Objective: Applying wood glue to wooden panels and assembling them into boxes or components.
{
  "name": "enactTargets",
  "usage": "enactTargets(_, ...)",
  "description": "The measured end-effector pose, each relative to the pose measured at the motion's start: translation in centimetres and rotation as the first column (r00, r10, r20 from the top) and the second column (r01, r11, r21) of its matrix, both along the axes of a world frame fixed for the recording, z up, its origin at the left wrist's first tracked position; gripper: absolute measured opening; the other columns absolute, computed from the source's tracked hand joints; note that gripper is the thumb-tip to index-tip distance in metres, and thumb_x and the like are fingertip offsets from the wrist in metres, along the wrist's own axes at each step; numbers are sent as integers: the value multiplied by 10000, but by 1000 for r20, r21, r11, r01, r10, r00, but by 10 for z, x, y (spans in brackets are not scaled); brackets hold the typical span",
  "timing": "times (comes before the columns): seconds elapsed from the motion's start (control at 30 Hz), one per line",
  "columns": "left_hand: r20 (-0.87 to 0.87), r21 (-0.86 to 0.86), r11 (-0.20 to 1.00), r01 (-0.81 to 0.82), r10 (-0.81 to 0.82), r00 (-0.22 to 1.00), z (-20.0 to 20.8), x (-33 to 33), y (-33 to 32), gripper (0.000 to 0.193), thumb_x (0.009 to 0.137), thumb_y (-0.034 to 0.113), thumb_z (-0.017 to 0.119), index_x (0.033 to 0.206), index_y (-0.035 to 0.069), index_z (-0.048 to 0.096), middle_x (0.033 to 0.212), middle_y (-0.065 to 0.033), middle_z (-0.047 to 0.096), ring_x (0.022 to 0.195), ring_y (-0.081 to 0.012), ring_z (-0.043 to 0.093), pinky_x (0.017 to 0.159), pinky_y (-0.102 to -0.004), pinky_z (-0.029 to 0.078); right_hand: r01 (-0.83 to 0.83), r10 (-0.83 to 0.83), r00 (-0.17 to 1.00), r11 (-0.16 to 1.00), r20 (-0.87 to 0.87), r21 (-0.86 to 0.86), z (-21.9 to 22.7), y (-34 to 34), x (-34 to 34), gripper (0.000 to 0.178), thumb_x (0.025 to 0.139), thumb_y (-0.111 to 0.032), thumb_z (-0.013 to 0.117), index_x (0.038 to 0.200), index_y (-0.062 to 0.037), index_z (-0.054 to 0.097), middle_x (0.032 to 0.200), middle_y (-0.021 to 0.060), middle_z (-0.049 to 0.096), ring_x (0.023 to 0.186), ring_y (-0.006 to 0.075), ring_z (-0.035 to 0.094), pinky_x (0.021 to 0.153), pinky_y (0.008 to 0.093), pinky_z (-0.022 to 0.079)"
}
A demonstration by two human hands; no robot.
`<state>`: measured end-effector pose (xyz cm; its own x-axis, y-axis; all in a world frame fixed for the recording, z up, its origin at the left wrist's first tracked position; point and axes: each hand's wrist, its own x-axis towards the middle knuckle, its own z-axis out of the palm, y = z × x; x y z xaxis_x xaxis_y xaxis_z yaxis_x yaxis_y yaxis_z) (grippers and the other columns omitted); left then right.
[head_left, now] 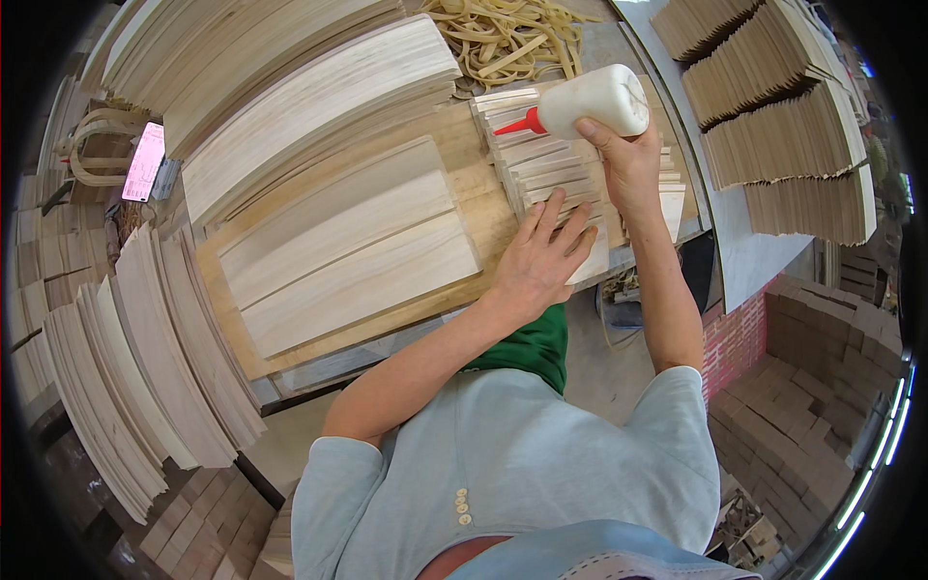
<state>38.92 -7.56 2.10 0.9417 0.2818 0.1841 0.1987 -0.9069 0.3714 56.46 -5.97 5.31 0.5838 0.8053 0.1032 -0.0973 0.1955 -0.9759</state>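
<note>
In my right hand (630,159) is a white glue bottle (604,101) with a red nozzle, tilted so the tip points left above the wood. My fingers wrap round its lower side. Beneath it lies a row of narrow wooden strips (546,164), set side by side. My left hand (541,251) rests on the near end of these strips, fingers spread. To its left, thin wooden panels (348,251) lie flat on a wooden board (387,314). Whether glue is coming out of the nozzle cannot be made out.
Tall stacks of thin boards (319,106) stand at the far left, more board stacks (155,358) at the near left. A heap of yellowish bands (507,43) lies behind the strips. Bundled wood pieces (778,106) fill the right table. A lit phone (144,162) stands at far left.
</note>
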Motion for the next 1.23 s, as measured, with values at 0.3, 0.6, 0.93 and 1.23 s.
enactTargets(0.3,6,-16,1000,-2,2,1000,-2,0,-2,869,547,384,823,1312,149,485,1442,-82,352,1363,-368,263,1104,-480,263,-39,39,999,999,-4,36,-1,-4,0,573,738,2,763,1231,-19,470,1125,73,599,1038,156,580,878,294,495)
enactTargets(0.6,10,-13,1000,0,0,1000,-3,0,-2,851,557,375,816,1309,146,490,1454,-85,346,1380,-369,234,1112,-473,250,84,-86,987,996,139,19,3,-14,27,512,748,15,752,1191,-22,497,1087,59,626,999,145,596,868,291,496)
enactTargets(0.93,16,-34,999,2,-1,1000,-3,-1,-1,847,559,369,818,1308,145,494,1453,-86,349,1380,-367,237,1112,-472,250,189,-193,944,981,268,40,15,-29,42,477,759,-3,749,1173,-13,513,1080,66,629,1004,152,598,886,300,486)
enactTargets(1.23,7,-30,1000,3,-3,1000,-2,-1,-1,845,567,376,813,1316,164,486,1454,-85,346,1384,-363,226,1116,-479,245,45,-45,998,999,48,4,3,-28,4,530,773,52,695,1251,-6,473,1153,103,610,1061,187,591,933,320,467)
